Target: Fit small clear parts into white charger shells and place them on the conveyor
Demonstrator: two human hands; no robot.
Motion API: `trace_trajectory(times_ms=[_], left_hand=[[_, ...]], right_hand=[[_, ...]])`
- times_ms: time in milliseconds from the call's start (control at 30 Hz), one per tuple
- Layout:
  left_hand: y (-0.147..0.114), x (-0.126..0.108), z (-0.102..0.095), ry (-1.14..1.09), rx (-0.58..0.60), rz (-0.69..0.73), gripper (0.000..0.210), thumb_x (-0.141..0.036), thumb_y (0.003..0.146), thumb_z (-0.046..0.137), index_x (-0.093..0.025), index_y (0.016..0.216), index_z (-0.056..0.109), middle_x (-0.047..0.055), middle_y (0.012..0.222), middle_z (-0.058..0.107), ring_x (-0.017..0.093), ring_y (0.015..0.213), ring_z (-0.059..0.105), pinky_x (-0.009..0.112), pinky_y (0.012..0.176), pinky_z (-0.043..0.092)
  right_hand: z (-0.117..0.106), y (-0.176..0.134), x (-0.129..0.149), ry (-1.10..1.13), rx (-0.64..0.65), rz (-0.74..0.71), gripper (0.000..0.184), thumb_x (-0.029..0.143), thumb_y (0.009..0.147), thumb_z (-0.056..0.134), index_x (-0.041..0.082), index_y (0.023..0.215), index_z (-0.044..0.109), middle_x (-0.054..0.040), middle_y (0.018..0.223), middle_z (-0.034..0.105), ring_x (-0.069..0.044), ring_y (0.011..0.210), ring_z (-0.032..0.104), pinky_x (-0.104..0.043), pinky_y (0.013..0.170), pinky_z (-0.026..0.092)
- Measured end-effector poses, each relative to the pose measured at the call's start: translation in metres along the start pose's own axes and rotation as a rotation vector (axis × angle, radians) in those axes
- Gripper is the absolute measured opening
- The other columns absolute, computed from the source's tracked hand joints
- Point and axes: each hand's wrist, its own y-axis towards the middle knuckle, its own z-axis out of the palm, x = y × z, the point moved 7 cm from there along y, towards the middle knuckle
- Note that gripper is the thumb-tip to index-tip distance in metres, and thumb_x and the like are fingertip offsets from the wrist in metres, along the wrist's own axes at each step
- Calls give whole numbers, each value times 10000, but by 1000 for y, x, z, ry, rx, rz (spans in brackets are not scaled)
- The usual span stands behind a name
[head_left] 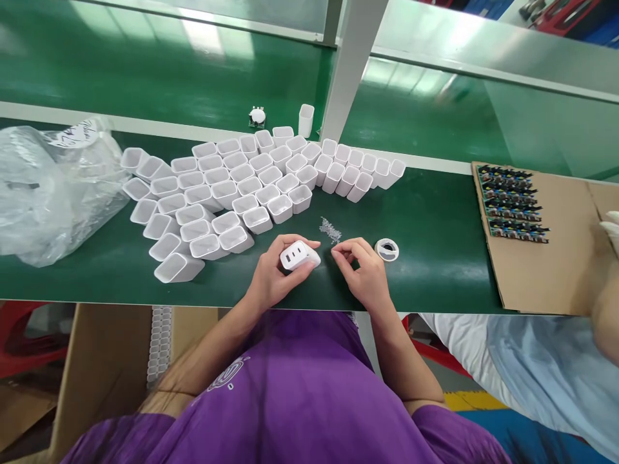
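My left hand (271, 274) is wrapped round a white USB charger (296, 255), its face with several port slots turned up toward me. Thumb and fingertips of my right hand (363, 272) are pinched together, just right of the charger and apart from it. Whatever they hold, if anything, is too small to make out. Just beyond those fingertips lies a little heap of small clear pieces (330, 229). A white ring-shaped roll (387, 250) rests on the green table (435, 258), right of my right hand.
Many open white housings (251, 187) stand beyond my hands and to the left. A clear plastic bag (62, 193) lies at far left. Rows of circuit boards (512, 203) sit on cardboard (536, 277) at right, beside another person's arm (607, 309). A metal post (355, 64) rises at the back.
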Motion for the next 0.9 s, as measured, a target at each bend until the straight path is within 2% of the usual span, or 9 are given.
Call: trace_trajectory(times_ms=[67,167,267,400,533,733,900], left_hand=[[-1,1,3,-14,43,4,315,-323,820,718,-205,1081,587,74,1131,725,167,909,660,251,740,491],[-1,3,4,-64,67,-2,332,-347,812,720,-193,1077,591,76,1096,732,160,842,656,248,700,494],[0,3,2,-89,48,-3,329,-360,796,731,-194,1050,602,57,1043,742,148,793,650,241,678,497],[1,3,2,-143,43,-15,347,-374,772,745,-188,1027,602,66,1024,743,168,825,672,254,695,515],[3,3,1,-218,29,-29,341,-378,763,750,-184,998,599,61,961,749,158,782,672,238,659,512],[5,-2,5,-254,61,-9,342,-419,798,705,-191,1004,555,51,880,736,156,711,663,237,587,497],[0,-5,1,-73,9,76,336,-429,831,668,-203,1061,574,11,855,657,113,635,589,227,556,464]], right_hand=[[-1,1,13,97,-62,-35,81,199,934,577,199,875,631,-15,866,645,-118,701,594,-247,623,510],[0,4,26,85,-160,-96,68,168,927,596,195,877,633,-16,871,652,-106,720,601,-229,636,514],[5,5,31,15,-190,-154,70,145,922,603,199,890,633,-22,865,655,-114,741,618,-224,618,518],[6,2,31,-84,-245,-218,73,142,915,615,203,946,639,-38,914,666,-132,781,643,-244,648,546],[2,0,36,-95,-278,-269,104,128,901,631,211,959,658,-32,917,678,-138,792,655,-255,682,563],[-6,4,41,225,-261,-144,95,114,863,670,209,857,661,-3,827,659,-111,699,609,-250,625,534],[-2,7,51,336,-262,-137,96,117,849,690,213,849,683,-3,818,674,-129,743,639,-275,667,553]])
